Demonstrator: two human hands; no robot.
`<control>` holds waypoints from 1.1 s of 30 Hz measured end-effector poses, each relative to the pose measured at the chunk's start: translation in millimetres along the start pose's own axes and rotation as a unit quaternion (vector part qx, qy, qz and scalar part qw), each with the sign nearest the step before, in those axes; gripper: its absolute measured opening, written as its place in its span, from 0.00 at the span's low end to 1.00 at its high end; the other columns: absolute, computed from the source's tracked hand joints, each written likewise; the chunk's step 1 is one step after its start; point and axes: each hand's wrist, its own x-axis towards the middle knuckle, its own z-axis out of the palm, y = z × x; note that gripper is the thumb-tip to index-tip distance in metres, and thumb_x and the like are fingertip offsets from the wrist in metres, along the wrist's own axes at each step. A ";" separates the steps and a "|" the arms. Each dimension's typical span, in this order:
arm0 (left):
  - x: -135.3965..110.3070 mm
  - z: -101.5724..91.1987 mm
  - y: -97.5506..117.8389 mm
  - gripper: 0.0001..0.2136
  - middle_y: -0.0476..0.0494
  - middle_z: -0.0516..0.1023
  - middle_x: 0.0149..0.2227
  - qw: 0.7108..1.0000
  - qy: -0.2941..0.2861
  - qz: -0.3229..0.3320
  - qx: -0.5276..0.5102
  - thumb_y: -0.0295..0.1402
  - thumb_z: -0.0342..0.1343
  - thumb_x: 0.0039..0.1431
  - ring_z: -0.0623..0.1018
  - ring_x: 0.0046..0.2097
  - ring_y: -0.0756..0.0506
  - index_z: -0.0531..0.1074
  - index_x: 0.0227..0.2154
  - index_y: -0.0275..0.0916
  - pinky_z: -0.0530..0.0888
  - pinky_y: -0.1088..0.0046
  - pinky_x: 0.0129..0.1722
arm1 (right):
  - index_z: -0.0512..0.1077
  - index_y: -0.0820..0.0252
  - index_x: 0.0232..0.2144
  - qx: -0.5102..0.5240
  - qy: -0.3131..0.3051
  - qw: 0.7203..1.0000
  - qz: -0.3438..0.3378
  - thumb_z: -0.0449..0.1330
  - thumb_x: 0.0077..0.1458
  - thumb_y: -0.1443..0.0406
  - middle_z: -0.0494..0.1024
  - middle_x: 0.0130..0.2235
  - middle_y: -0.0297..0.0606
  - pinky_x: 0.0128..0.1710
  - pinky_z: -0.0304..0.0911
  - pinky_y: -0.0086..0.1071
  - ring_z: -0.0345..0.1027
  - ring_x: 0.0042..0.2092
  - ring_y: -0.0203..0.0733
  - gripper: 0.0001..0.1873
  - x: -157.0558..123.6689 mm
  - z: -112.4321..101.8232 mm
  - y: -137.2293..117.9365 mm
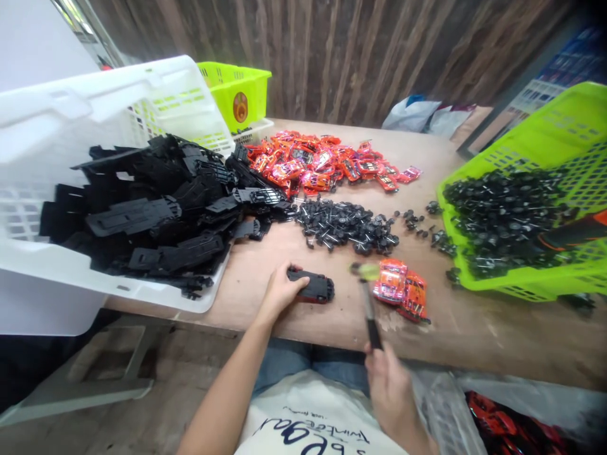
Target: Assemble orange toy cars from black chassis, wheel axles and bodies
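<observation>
At the table's front my left hand [281, 291] grips a toy car [317, 288] that lies with its black underside up. My right hand [387, 379] is closed around the black handle of a hammer [371, 313]. The hammer's head, blurred and partly yellow-green, hangs over the table between the held car and a pair of orange-red toy cars [391, 281]. Those two lean against each other. Beyond my hands is a heap of black wheels on metal axles [346, 221], and behind it a pile of orange-red car bodies [322, 161].
A tipped white basket [208, 303] on the left spills black car bases [156, 215] onto the table. On the right, a tilted green basket [516, 292] holds many wheel axles. Another green basket [256, 95] stands at the back left. Red parts [497, 420] lie below the table's edge.
</observation>
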 end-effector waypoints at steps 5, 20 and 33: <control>1.7 -6.2 7.2 0.13 0.48 0.75 0.29 1.000 0.000 -0.022 0.002 0.31 0.65 0.38 0.74 0.31 0.47 0.72 0.31 0.37 0.71 0.72 0.34 | 0.69 0.56 0.31 -0.110 -0.048 0.993 -0.012 0.39 0.64 0.56 0.76 0.24 0.43 0.24 0.61 0.33 0.73 0.27 0.48 0.22 11.9 -1.9 6.7; -26.0 -8.6 27.2 0.17 0.52 0.72 0.25 0.993 -0.017 0.007 -0.114 0.39 0.67 0.39 0.71 0.25 0.52 0.68 0.28 0.35 0.69 0.78 0.24 | 0.69 0.62 0.41 0.021 0.032 0.957 -0.287 0.52 0.58 0.68 0.75 0.39 0.46 0.44 0.65 0.39 0.69 0.43 0.46 0.09 104.4 62.3 -50.3; -10.8 -4.3 26.2 0.31 0.43 0.73 0.42 0.970 -0.026 0.043 -0.236 0.32 0.66 0.45 0.77 0.39 0.48 0.61 0.53 0.38 0.76 0.71 0.39 | 0.69 0.58 0.36 0.112 0.017 0.961 -0.254 0.57 0.55 0.68 0.72 0.46 0.46 0.50 0.63 0.45 0.66 0.51 0.49 0.04 96.9 61.2 -53.2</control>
